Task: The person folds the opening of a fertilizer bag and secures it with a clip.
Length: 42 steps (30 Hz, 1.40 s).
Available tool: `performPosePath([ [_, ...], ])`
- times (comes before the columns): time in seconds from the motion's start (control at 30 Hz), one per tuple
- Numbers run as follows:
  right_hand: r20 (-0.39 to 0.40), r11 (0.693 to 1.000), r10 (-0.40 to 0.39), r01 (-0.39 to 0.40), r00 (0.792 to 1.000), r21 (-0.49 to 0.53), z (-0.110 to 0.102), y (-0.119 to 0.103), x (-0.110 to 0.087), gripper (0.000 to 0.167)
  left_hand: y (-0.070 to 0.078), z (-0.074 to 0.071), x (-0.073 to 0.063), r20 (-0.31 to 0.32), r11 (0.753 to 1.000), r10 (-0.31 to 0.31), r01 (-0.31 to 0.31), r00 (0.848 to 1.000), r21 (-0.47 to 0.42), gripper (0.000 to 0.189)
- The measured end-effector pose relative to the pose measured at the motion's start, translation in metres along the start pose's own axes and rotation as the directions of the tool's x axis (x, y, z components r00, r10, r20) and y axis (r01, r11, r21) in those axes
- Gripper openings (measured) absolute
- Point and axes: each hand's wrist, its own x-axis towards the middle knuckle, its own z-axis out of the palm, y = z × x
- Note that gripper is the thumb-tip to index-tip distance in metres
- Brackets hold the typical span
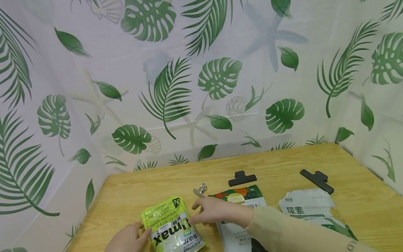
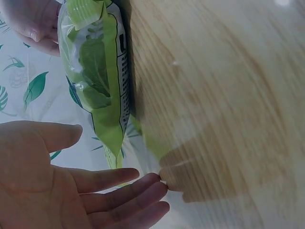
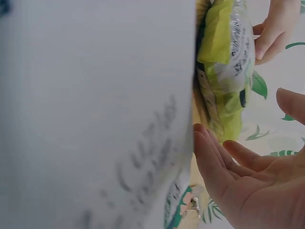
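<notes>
A yellow-green bag labelled "Umax" (image 1: 174, 224) lies on the wooden table, full and rounded. At its left edge is my left hand (image 1: 129, 238); the left wrist view shows those fingers (image 2: 119, 200) extended near the tabletop, holding nothing. My right hand (image 1: 211, 210) is beside the bag's right edge, thumb and fingers apart. In the right wrist view the right hand's fingers (image 3: 209, 157) are fairly straight and grip nothing. Whether either hand touches the bag is hard to tell. Under the right forearm lies a white bag with a green and red top (image 1: 234, 236), partly hidden.
A small silver clip (image 1: 200, 190) lies behind my right hand. Two black bag clips, one in the middle (image 1: 242, 179) and one at the right (image 1: 318, 181), lie farther back. A white and green bag (image 1: 310, 206) is at the right. Leaf-patterned cloth (image 1: 189, 87) walls the table.
</notes>
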Motion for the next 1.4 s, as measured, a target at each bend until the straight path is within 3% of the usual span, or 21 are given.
performPosePath([
  [0.17, -0.034, 0.996, 0.062, -0.060, 0.997, 0.067, 0.005, -0.007, -0.006, 0.049, 0.001, 0.002, 0.001, -0.010, 0.999, 0.014, -0.014, 1.000, -0.034, 0.048],
  [0.4, -0.023, 0.985, 0.109, -0.105, 0.994, 0.136, 0.008, -0.009, -0.002, 0.048, 0.005, 0.002, 0.001, 0.018, 0.996, -0.011, 0.013, 1.000, -0.085, 0.043],
  [0.63, -0.030, 0.985, 0.122, -0.117, 0.992, 0.127, 0.011, -0.013, 0.000, 0.045, 0.002, 0.005, 0.006, 0.005, 0.983, -0.036, 0.037, 0.999, -0.181, 0.038],
  [0.73, -0.027, 0.983, 0.123, -0.118, 0.992, 0.140, 0.012, -0.016, 0.001, 0.047, -0.003, 0.004, 0.007, 0.046, 0.941, -0.022, 0.036, 0.999, -0.336, 0.032],
  [0.9, -0.004, 0.977, 0.125, -0.122, 0.992, 0.173, 0.015, -0.017, 0.005, 0.052, -0.015, 0.000, 0.007, 0.149, 0.813, 0.079, 0.023, 0.986, -0.582, 0.029],
  [1.0, 0.005, 0.972, 0.138, -0.137, 0.990, 0.191, 0.016, -0.017, 0.009, 0.052, -0.019, -0.001, 0.009, 0.175, 0.771, 0.114, 0.024, 0.978, -0.636, 0.033],
  [1.17, 0.003, 0.962, 0.160, -0.156, 0.987, 0.223, 0.017, -0.016, 0.013, 0.047, -0.024, -0.002, 0.015, 0.219, 0.714, 0.122, 0.067, 0.968, -0.697, 0.038],
  [1.4, 0.008, 0.938, 0.165, -0.159, 0.986, 0.308, 0.020, -0.014, 0.013, 0.035, -0.037, -0.001, 0.020, 0.305, 0.611, 0.230, 0.107, 0.924, -0.785, 0.029],
])
